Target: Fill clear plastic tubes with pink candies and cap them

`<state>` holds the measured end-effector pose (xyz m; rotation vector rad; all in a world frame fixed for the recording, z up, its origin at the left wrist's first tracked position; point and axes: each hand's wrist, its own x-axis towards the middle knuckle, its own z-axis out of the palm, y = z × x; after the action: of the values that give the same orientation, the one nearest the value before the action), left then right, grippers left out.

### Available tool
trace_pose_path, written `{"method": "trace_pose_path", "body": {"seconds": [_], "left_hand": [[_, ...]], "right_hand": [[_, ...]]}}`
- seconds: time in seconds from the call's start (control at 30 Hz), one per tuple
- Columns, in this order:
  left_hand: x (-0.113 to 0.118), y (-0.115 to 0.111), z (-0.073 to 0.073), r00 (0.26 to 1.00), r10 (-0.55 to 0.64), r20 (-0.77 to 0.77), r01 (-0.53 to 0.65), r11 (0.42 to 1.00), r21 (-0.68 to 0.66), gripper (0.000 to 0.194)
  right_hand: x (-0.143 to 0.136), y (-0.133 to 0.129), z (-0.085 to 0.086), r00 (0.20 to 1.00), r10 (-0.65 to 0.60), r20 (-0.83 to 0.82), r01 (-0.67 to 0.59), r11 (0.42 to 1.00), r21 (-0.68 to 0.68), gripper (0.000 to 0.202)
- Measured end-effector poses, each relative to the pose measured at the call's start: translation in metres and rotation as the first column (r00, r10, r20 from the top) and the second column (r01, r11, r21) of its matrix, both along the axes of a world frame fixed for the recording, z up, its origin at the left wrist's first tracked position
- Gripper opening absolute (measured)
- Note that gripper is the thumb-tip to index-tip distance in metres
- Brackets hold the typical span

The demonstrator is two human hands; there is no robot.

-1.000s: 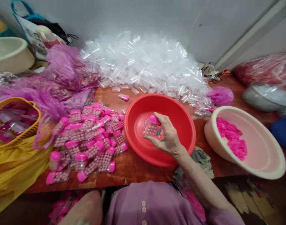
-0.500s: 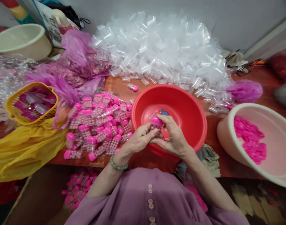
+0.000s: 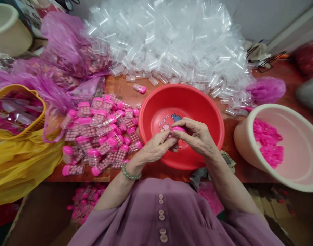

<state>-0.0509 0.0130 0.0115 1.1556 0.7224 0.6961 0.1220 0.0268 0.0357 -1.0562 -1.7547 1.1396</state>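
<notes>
Over the red basin [image 3: 194, 100], hands [image 3: 155, 147] [image 3: 200, 136] hold a bottle [image 3: 178, 129], cap up, axis hidden.

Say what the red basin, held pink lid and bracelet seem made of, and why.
Red basin: probably smooth, semi-gloss plastic; soft highlights inside.
Pink lid: likely smooth plastic; even, bright colour.
Bracelet: rounded, slightly shiny green beads; stone, glass or plastic, unclear.

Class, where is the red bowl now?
In the head view, the red bowl sits near centre, between the filled jars at left and pale tub at right.
</notes>
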Motion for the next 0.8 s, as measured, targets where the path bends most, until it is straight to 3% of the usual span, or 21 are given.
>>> {"method": "trace_pose_path", "body": {"seconds": [0.13, 0.33, 0.53, 0.8], "left_hand": [[-0.003, 0.0, -0.003, 0.997, -0.026, -0.071, 0.029, 0.999, 0.036, 0.041], [-0.004, 0.009, -0.006, 0.996, -0.07, -0.05, 0.074, 0.995, 0.067, 0.038], [-0.005, 0.026, -0.003, 0.993, -0.096, -0.063, 0.104, 0.987, 0.123, 0.039], [-0.009, 0.033, -0.001, 0.996, -0.079, -0.029, 0.083, 0.988, 0.132, 0.037]], "right_hand": [[0.0, -0.001, -0.003, 0.999, 0.032, -0.043, -0.037, 0.994, -0.101, 0.018], [0.002, 0.008, 0.008, 0.995, 0.066, 0.075, -0.063, 0.997, -0.045, 0.02], [0.005, 0.033, 0.016, 0.974, 0.225, 0.035, -0.22, 0.97, -0.098, 0.023], [0.008, 0.053, 0.029, 0.938, 0.302, 0.171, -0.293, 0.953, -0.075, 0.017]]}}
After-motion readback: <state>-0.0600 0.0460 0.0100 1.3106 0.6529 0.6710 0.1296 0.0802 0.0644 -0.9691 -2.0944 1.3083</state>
